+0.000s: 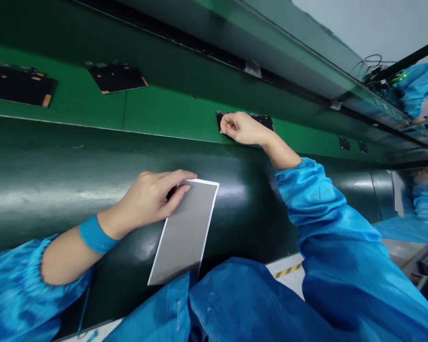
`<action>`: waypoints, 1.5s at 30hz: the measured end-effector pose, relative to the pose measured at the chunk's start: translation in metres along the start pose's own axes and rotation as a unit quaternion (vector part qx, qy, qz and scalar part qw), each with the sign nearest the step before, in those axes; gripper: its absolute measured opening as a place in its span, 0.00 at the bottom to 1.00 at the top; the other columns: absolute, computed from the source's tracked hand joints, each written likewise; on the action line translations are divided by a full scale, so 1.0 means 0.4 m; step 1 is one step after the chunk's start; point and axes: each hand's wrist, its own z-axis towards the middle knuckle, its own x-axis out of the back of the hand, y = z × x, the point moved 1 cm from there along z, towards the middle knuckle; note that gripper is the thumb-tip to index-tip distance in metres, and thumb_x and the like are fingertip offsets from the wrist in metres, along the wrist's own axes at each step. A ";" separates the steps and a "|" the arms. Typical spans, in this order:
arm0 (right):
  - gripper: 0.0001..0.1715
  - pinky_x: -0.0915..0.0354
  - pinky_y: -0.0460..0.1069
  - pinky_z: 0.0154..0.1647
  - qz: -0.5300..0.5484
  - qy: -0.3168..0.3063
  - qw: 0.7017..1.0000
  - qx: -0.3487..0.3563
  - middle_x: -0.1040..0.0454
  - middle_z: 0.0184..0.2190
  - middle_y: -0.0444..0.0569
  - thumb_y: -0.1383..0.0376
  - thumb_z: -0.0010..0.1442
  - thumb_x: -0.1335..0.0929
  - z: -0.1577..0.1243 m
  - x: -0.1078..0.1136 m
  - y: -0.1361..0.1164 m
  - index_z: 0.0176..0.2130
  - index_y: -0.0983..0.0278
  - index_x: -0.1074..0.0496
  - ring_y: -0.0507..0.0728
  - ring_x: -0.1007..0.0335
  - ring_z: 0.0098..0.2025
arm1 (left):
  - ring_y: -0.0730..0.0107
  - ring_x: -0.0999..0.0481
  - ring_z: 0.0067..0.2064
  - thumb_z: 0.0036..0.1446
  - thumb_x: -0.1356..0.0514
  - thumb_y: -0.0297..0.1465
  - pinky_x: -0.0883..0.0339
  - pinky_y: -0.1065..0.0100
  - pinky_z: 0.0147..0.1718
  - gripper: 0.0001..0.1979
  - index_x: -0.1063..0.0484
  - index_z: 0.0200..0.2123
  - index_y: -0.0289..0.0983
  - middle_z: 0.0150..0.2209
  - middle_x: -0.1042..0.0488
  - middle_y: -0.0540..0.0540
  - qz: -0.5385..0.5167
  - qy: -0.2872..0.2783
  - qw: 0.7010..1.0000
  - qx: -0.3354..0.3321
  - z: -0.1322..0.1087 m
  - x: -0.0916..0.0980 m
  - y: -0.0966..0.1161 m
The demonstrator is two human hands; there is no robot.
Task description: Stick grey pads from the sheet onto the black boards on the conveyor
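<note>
Left hand [150, 197] pinches a white-edged grey panel [187, 230] near its top corner, over the dark surface [257, 209]; right hand [242, 128], well apart, curls over a black panel [267, 121] on the green strip [171, 109], its grip hidden. A slack pinch could let the grey panel slip and scratch.

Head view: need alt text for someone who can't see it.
A person's left hand grips the far edge of a white-edged gray panel at a dark green bench, while the right hand is curled over a black panel on a brighter green strip beyond. Two more black panels lie farther left on the strip.
</note>
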 end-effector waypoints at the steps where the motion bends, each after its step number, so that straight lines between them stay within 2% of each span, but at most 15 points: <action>1: 0.04 0.44 0.49 0.34 0.000 0.002 1.000 -0.004 0.28 0.27 0.45 0.73 0.60 0.32 -0.002 0.001 0.002 0.34 0.64 0.29 0.53 0.38 0.30 | 0.73 0.27 0.21 0.74 0.43 0.34 0.30 0.70 0.28 0.13 0.18 0.52 0.39 0.31 0.17 0.49 0.000 -0.004 1.000 0.005 0.000 0.000 0.000; 9: 0.07 0.42 0.49 0.37 -0.013 0.003 0.999 -0.029 0.28 0.27 0.45 0.75 0.57 0.33 -0.029 0.015 0.004 0.32 0.64 0.30 0.53 0.36 0.30 | 0.73 0.28 0.21 0.74 0.42 0.33 0.33 0.70 0.26 0.13 0.19 0.52 0.38 0.29 0.18 0.50 0.003 0.003 1.000 -0.009 0.000 -0.001 -0.003; 15: 0.10 0.42 0.51 0.37 -0.085 0.023 0.993 -0.073 0.27 0.27 0.47 0.75 0.57 0.30 -0.042 0.005 0.017 0.31 0.63 0.32 0.56 0.35 0.30 | 0.73 0.30 0.21 0.74 0.42 0.34 0.35 0.70 0.26 0.13 0.19 0.52 0.39 0.28 0.20 0.51 -0.006 -0.001 1.000 0.005 0.002 0.003 -0.002; 17: 0.11 0.40 0.52 0.38 -0.124 0.049 0.986 -0.100 0.27 0.27 0.50 0.74 0.58 0.28 -0.047 -0.001 0.029 0.31 0.62 0.32 0.58 0.33 0.31 | 0.74 0.30 0.21 0.74 0.42 0.34 0.35 0.70 0.26 0.13 0.19 0.52 0.38 0.27 0.21 0.52 -0.018 -0.002 1.000 0.019 0.002 0.004 -0.003; 19: 0.12 0.37 0.53 0.40 -0.149 0.112 0.977 -0.108 0.28 0.29 0.52 0.72 0.58 0.25 -0.060 -0.006 0.026 0.33 0.63 0.31 0.62 0.30 0.36 | 0.75 0.31 0.21 0.73 0.41 0.34 0.35 0.71 0.27 0.12 0.19 0.52 0.39 0.27 0.22 0.52 -0.034 0.006 0.999 0.036 0.001 0.005 -0.004; 22: 0.13 0.34 0.54 0.42 -0.081 0.205 0.973 -0.065 0.28 0.32 0.53 0.64 0.63 0.23 -0.100 -0.028 -0.032 0.38 0.63 0.30 0.64 0.28 0.41 | 0.76 0.31 0.21 0.72 0.39 0.34 0.36 0.71 0.26 0.11 0.19 0.52 0.39 0.25 0.25 0.54 -0.053 0.031 0.996 0.070 0.002 0.007 -0.006; 24: 0.14 0.33 0.53 0.40 0.034 0.178 0.983 -0.015 0.26 0.34 0.51 0.57 0.69 0.26 -0.137 -0.065 -0.102 0.38 0.62 0.30 0.61 0.28 0.40 | 0.76 0.32 0.22 0.72 0.38 0.35 0.37 0.71 0.26 0.11 0.20 0.52 0.39 0.24 0.28 0.55 -0.061 0.047 0.992 0.096 0.003 0.009 -0.006; 26: 0.14 0.33 0.52 0.39 0.147 0.104 0.983 0.044 0.23 0.38 0.50 0.54 0.70 0.28 -0.172 -0.116 -0.177 0.39 0.61 0.29 0.58 0.28 0.39 | 0.76 0.33 0.22 0.71 0.38 0.35 0.38 0.71 0.25 0.11 0.20 0.51 0.39 0.23 0.30 0.56 -0.074 0.065 0.988 0.122 0.005 0.011 -0.002; 29: 0.06 0.34 0.52 0.39 0.226 0.107 0.966 0.060 0.23 0.37 0.47 0.60 0.69 0.28 -0.205 -0.191 -0.251 0.40 0.59 0.27 0.56 0.29 0.38 | 0.74 0.32 0.23 0.71 0.37 0.38 0.37 0.71 0.24 0.14 0.23 0.56 0.39 0.26 0.29 0.54 -0.147 0.087 0.969 0.180 0.010 0.017 0.010; 32: 0.02 0.35 0.53 0.37 0.277 0.156 0.948 0.013 0.25 0.33 0.45 0.62 0.69 0.30 -0.211 -0.234 -0.274 0.41 0.58 0.27 0.56 0.31 0.34 | 0.69 0.23 0.30 0.68 0.33 0.44 0.29 0.70 0.27 0.28 0.31 0.65 0.40 0.36 0.21 0.48 -0.249 0.073 0.940 0.223 0.015 0.023 0.026; 35: 0.04 0.35 0.52 0.37 0.318 0.174 0.932 0.008 0.24 0.34 0.45 0.61 0.70 0.30 -0.210 -0.239 -0.280 0.43 0.59 0.25 0.56 0.30 0.34 | 0.62 0.18 0.39 0.63 0.29 0.48 0.24 0.68 0.34 0.26 0.24 0.57 0.38 0.44 0.17 0.42 -0.267 0.026 0.930 0.250 0.018 0.027 0.033; 37: 0.05 0.35 0.52 0.37 0.325 0.188 0.927 0.019 0.24 0.34 0.46 0.61 0.69 0.30 -0.213 -0.233 -0.285 0.43 0.60 0.25 0.56 0.30 0.34 | 0.64 0.20 0.36 0.63 0.29 0.49 0.26 0.69 0.31 0.21 0.21 0.45 0.36 0.39 0.18 0.43 -0.274 0.019 0.919 0.283 0.017 0.027 0.028; 39: 0.05 0.35 0.52 0.36 0.321 0.193 0.927 0.026 0.23 0.34 0.46 0.61 0.68 0.29 -0.216 -0.229 -0.289 0.43 0.60 0.24 0.55 0.32 0.33 | 0.68 0.25 0.30 0.62 0.29 0.49 0.32 0.71 0.27 0.21 0.22 0.38 0.35 0.33 0.21 0.46 -0.310 0.039 0.895 0.318 0.016 0.028 0.022; 41: 0.06 0.35 0.51 0.37 0.319 0.198 0.926 0.030 0.22 0.34 0.46 0.61 0.68 0.29 -0.218 -0.231 -0.290 0.42 0.60 0.24 0.55 0.31 0.33 | 0.69 0.26 0.30 0.58 0.26 0.49 0.32 0.71 0.27 0.22 0.20 0.39 0.35 0.34 0.21 0.46 -0.358 0.048 0.865 0.348 0.017 0.031 0.020; 45: 0.09 0.37 0.49 0.35 0.316 0.199 0.926 0.046 0.20 0.33 0.45 0.59 0.71 0.30 -0.217 -0.245 -0.284 0.42 0.63 0.22 0.53 0.30 0.32 | 0.62 0.19 0.38 0.48 0.20 0.47 0.25 0.68 0.36 0.29 0.15 0.49 0.37 0.44 0.15 0.41 -0.402 0.018 0.823 0.400 0.029 0.041 0.032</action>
